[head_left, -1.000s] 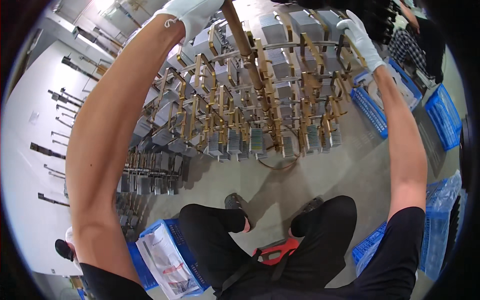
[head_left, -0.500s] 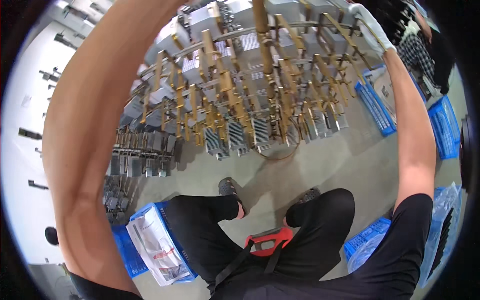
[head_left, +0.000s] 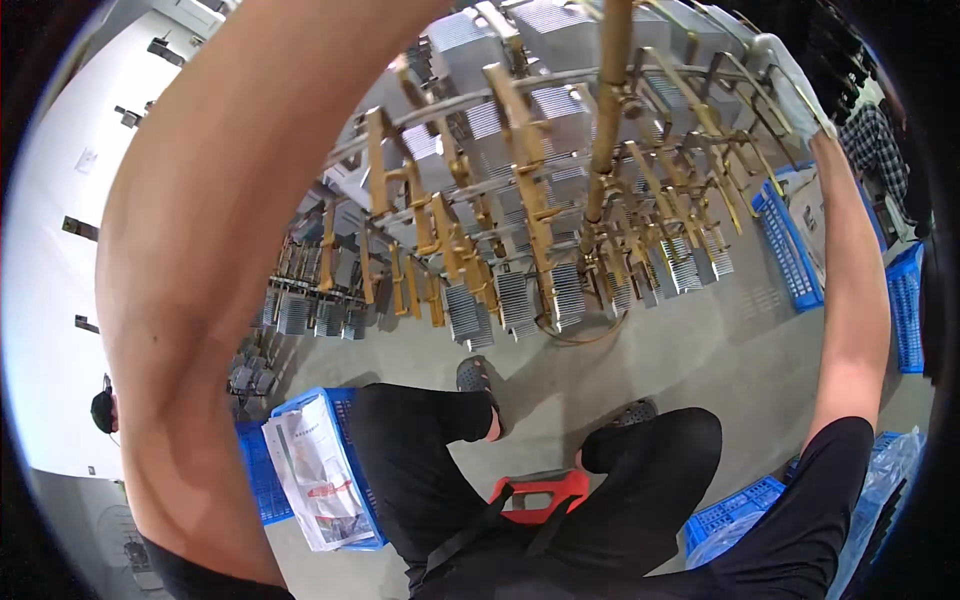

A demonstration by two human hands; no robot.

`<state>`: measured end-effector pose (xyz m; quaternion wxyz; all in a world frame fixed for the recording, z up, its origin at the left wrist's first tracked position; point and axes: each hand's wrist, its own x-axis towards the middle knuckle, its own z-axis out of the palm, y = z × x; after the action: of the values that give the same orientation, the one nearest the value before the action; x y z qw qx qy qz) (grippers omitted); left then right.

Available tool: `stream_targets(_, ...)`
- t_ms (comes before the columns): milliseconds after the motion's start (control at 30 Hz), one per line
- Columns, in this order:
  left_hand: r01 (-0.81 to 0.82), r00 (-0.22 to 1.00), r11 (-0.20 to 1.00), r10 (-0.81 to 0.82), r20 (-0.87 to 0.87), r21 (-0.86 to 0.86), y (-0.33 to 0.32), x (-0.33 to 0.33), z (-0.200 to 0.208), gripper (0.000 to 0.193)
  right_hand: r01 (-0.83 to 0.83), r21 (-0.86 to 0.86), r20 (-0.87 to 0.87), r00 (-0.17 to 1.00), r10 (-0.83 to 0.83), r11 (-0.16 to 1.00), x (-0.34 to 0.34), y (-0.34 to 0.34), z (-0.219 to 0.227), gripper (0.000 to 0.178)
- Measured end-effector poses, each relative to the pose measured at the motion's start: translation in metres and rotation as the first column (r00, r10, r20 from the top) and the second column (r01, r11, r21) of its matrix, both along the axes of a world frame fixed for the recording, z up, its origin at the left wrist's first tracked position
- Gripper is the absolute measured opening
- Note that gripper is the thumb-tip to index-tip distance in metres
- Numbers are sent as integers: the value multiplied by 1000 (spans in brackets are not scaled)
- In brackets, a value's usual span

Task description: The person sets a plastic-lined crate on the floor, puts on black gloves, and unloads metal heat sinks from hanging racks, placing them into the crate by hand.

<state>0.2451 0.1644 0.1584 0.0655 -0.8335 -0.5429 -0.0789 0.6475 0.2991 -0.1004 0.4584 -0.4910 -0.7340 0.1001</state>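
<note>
fingers of the gloved right hand sit at the right edge of the rack, whether gripping i cannot tell; the left hand's are unseen. finned blocks hang on the rack; right of it stands a crate.

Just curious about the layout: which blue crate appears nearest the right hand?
The blue crate just below the white-gloved right hand; the other blue crates appear farther off, at the far right or lower down.
</note>
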Motion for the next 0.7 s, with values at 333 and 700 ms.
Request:
stream_targets(333,36,782,997,-74,619,74,-26,0,-9,27,-304,-128,-93,951,294,944,-39,6,47,24)
stream_targets(700,118,666,990,-133,734,73,32,-31,-63,45,36,-345,-558,796,-235,938,12,-202,-16,38)
